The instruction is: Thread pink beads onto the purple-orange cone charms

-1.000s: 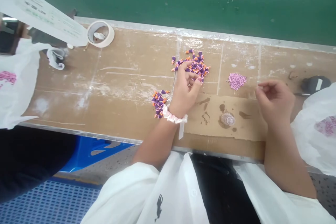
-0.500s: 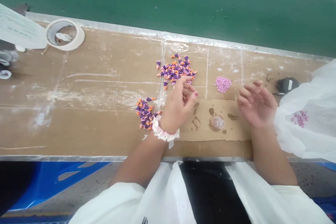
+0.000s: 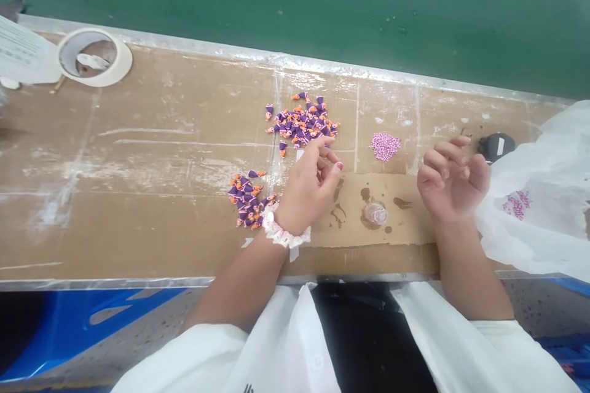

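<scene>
My left hand [image 3: 311, 187], with a scrunchie [image 3: 283, 230] around its wrist, hovers just below a pile of small purple-and-orange figures [image 3: 306, 123]. Its fingers are loosely bent and apart, and nothing shows in them. A smaller group of the same figures [image 3: 249, 199] lies left of that wrist. My right hand [image 3: 452, 184] is held palm up with loosely curled, parted fingers and no visible object. Between the hands are a heap of tiny pink pieces [image 3: 385, 147] and a small clear round container [image 3: 375, 214] on a stained cardboard strip [image 3: 410, 230].
A white plastic bag [image 3: 548, 215] with more pink pieces lies at the right, beside a black round object [image 3: 496, 147]. A tape roll [image 3: 123, 64] and a printed sheet [image 3: 25, 52] are at the far left. The cardboard-covered table [image 3: 152, 215] borders a green surface [image 3: 276, 12].
The whole view has shifted slightly, so the things on the table appear further left. My right hand has turned a little, its fingers curling more. My left hand has barely moved.
</scene>
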Demonstrator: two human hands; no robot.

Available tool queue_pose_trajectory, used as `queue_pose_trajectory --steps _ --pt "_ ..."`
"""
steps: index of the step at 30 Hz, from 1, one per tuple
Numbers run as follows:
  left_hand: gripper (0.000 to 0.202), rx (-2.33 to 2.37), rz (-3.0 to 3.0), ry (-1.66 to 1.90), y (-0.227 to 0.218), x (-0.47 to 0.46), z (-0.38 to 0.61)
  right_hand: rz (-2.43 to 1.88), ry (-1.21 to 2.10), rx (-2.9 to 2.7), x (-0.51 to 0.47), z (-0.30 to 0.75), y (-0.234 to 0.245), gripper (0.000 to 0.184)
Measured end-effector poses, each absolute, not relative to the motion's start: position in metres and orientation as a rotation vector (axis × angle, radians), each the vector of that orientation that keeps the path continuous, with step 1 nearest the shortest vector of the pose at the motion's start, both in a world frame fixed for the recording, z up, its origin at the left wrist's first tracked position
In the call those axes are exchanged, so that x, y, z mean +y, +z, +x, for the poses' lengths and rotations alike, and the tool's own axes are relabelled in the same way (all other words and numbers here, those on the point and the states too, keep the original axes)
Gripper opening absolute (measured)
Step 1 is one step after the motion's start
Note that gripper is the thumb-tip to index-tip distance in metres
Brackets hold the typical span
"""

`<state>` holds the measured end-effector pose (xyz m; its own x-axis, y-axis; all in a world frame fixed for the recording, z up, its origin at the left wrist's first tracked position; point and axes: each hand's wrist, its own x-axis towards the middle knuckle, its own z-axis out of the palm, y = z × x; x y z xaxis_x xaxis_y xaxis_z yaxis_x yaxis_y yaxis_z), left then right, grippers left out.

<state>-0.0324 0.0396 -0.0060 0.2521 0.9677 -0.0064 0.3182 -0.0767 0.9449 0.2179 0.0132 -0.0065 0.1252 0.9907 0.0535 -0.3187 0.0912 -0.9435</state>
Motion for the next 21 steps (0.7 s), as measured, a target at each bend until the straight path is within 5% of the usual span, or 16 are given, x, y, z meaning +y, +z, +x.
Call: queue_pose_trajectory --steps 5,10,21 --pt "0.036 1.238 1.581 0.857 -0.006 0.04 -0.032 -0.893 1.263 -0.853 0.013 0.218 -0.006 0.018" --pt "0.035 1.238 1.588 0.847 -0.006 0.04 -0.033 -0.852 1.391 -0.697 0.011 0.21 0.004 0.051" --pt "0.033 1.205 1.661 0.797 -0.009 0.038 -0.032 -1.374 0.955 -0.979 0.0 0.198 0.022 0.042"
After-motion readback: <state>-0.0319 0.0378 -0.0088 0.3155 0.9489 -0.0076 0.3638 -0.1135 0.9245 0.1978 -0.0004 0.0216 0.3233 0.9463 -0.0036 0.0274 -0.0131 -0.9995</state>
